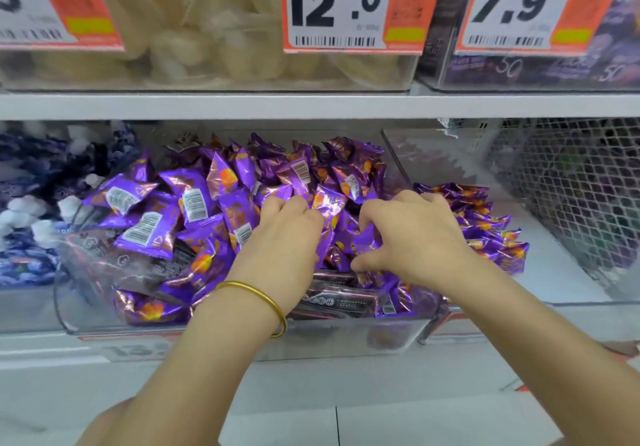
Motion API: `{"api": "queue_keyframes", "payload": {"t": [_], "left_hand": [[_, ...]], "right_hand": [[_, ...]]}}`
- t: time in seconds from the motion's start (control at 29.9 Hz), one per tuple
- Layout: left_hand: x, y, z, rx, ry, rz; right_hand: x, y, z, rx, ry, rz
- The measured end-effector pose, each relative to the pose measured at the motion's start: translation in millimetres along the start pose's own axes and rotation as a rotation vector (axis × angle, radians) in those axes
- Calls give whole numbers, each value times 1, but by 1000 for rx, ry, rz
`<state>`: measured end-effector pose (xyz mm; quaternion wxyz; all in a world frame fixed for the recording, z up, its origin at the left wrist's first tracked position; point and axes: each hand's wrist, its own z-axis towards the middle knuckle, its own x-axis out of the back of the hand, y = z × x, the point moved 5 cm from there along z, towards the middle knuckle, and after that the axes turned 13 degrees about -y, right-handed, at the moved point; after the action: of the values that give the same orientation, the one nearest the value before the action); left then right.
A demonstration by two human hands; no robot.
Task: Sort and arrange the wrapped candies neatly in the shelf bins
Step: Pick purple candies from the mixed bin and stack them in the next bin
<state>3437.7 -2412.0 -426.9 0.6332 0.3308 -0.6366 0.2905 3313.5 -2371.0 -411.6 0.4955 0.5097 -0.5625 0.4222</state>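
While in the bin (346, 331), left hand (284, 237) and right hand (415, 234) tight on candies (194, 199).

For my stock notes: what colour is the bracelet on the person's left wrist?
The bracelet is plain gold; the head view shows it.

Below the shelf board (311, 106), a middle bin (346, 327) is filled with wrapped candies (221, 203). The left hand (280, 237) and the right hand (415, 237) are set side by side in the pile, towards the bin's front. A second bin (34, 300) is stood to its left, a third bin (433, 154) to its right, with a row of packets (485, 227) inside. A mesh basket (571, 185) is placed farther right. On the board, upper bins (207, 74) are lined up, with price tags (346, 5) fixed before them.
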Motion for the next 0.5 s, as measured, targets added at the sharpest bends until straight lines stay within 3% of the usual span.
{"api": "queue_keyframes", "payload": {"t": [0.2,0.4,0.5], "left_hand": [[12,-5,-4,10,104,-102],[32,-5,-16,-102,334,-468],[36,-7,-18,-93,371,-648]], "right_hand": [[5,2,-1,52,88,191],[28,27,-18,154,228,659],[35,40,-29,210,211,972]]}}
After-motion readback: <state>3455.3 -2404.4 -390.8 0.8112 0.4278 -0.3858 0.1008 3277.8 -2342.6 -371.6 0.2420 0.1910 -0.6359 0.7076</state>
